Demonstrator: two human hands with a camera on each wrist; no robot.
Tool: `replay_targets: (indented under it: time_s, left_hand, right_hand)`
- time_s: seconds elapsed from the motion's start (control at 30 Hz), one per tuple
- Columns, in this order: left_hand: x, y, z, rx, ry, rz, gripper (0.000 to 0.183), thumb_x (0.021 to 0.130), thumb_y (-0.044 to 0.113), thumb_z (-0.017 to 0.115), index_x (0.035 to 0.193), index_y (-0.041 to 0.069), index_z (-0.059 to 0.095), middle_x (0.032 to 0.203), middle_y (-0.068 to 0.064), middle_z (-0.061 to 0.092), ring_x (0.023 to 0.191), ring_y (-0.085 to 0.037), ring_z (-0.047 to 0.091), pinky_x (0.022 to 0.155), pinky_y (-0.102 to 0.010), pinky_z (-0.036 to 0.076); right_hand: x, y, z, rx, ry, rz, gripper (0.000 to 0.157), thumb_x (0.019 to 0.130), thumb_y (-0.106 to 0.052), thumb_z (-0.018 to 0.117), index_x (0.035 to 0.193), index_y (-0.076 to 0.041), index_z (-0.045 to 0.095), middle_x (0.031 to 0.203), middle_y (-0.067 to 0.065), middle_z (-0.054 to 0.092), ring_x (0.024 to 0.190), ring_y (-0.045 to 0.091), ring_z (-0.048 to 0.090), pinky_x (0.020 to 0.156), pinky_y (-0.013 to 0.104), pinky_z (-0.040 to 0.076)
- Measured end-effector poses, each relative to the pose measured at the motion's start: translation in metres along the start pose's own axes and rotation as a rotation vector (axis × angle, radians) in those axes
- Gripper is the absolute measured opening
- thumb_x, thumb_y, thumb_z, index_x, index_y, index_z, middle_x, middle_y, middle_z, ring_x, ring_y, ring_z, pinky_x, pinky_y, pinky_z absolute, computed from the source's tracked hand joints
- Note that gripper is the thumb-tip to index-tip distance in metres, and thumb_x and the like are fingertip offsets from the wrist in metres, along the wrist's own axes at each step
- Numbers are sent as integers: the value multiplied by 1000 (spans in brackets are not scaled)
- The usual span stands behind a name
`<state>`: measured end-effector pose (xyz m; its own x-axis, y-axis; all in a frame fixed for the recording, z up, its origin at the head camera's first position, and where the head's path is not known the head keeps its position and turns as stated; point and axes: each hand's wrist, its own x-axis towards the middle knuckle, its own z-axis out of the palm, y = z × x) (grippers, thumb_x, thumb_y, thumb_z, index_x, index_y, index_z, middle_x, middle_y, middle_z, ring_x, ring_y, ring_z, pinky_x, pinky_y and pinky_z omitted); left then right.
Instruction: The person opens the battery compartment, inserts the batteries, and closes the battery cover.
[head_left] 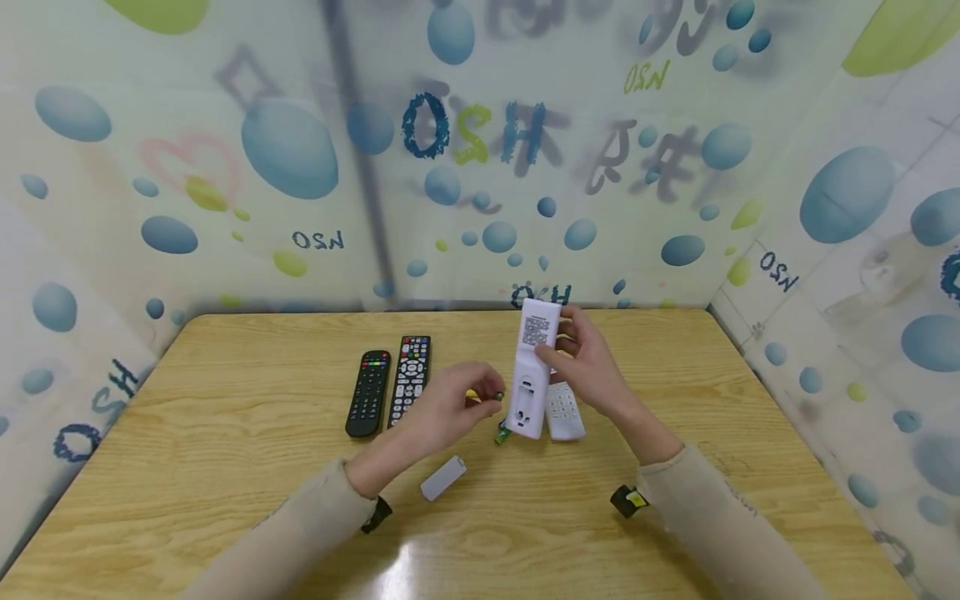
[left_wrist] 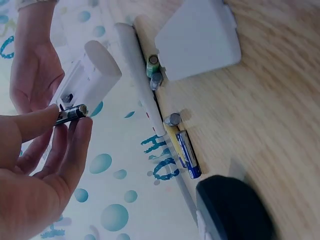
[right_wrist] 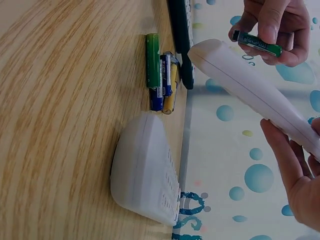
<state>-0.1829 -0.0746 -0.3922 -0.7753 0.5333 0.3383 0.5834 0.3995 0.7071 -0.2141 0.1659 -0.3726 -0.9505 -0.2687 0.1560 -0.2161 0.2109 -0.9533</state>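
My right hand (head_left: pixel 592 367) holds a white remote control (head_left: pixel 534 333) raised over the table, its back turned towards me. The battery compartment (head_left: pixel 524 402) in its lower half is uncovered, with metal contacts showing. Just left of it, my left hand (head_left: pixel 453 400) pinches a black and green battery (left_wrist: pixel 72 114) between thumb and fingers, close to the compartment end. The same battery shows in the right wrist view beside the remote's lower end. A loose white battery cover (head_left: pixel 443 478) lies on the table below my left hand.
Behind the held remote, a second white remote (head_left: pixel 564 412) lies keys up. Several loose batteries, among them a green battery (right_wrist: pixel 152 60) and a yellow battery (right_wrist: pixel 173 85), lie beside it. Two black remotes, one plain (head_left: pixel 368 396) and one with white keys (head_left: pixel 411 371), lie left.
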Motion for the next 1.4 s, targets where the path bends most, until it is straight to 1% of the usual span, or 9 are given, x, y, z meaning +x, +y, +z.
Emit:
replay_targets:
  time_s: [0.17, 0.27, 0.4, 0.6, 0.73, 0.93, 1.17, 1.4]
  left_hand:
    - [1, 3, 3, -52, 20, 4, 17, 92, -2, 75, 105, 5, 68, 98, -1, 67, 87, -13, 64, 72, -24, 58]
    - [2, 4, 6, -67, 28, 22, 18, 91, -4, 76, 105, 4, 67, 98, 0, 67, 88, -13, 64, 71, -23, 59]
    - [3, 6, 8, -67, 33, 31, 19, 90, -5, 76, 104, 4, 67, 98, -2, 67, 88, -14, 65, 71, -23, 59]
    - [1, 8, 9, -73, 34, 15, 19, 90, -4, 76, 104, 5, 68, 99, -1, 68, 88, -14, 66, 71, -24, 59]
    - [1, 8, 10, -65, 37, 26, 19, 90, -3, 77, 104, 6, 68, 100, 0, 68, 89, -12, 66, 72, -23, 58]
    - [1, 8, 11, -50, 45, 57, 18, 90, -3, 77, 102, 6, 68, 100, -3, 69, 91, -15, 69, 74, -21, 58]
    - [1, 9, 11, -10, 59, 62, 17, 89, -3, 78, 99, 6, 68, 100, -3, 69, 91, -15, 69, 74, -20, 57]
    - [0, 9, 11, 30, 71, 83, 19, 87, -3, 80, 95, 8, 67, 98, -3, 68, 89, -14, 68, 75, -19, 57]
  right_hand:
    - [1, 0, 2, 5, -4, -13, 50, 102, -10, 63, 146, -7, 39, 132, 23, 56, 110, 38, 61, 73, 45, 62]
    - [1, 0, 3, 5, -6, -19, 49, 102, -11, 63, 146, -7, 39, 132, 23, 56, 110, 38, 62, 73, 45, 62]
    - [2, 0, 4, 9, -10, -21, 50, 102, -10, 63, 146, -7, 39, 131, 23, 56, 110, 38, 62, 72, 45, 62]
    - [1, -1, 6, 9, -14, -19, 51, 102, -11, 63, 147, -7, 38, 131, 23, 56, 110, 38, 62, 72, 45, 62]
    - [1, -1, 6, 10, -18, -25, 51, 102, -11, 63, 147, -6, 38, 131, 23, 56, 109, 38, 62, 72, 44, 62]
    - [1, -3, 9, 10, -22, -33, 51, 102, -9, 63, 146, -7, 38, 131, 23, 57, 108, 38, 62, 71, 44, 62]
    - [2, -4, 12, 5, -28, -34, 50, 102, -9, 63, 146, -8, 39, 131, 23, 57, 109, 38, 63, 71, 45, 62]
    - [4, -5, 14, 12, -29, -38, 50, 102, -7, 62, 146, -7, 39, 130, 23, 57, 107, 38, 63, 71, 46, 62]
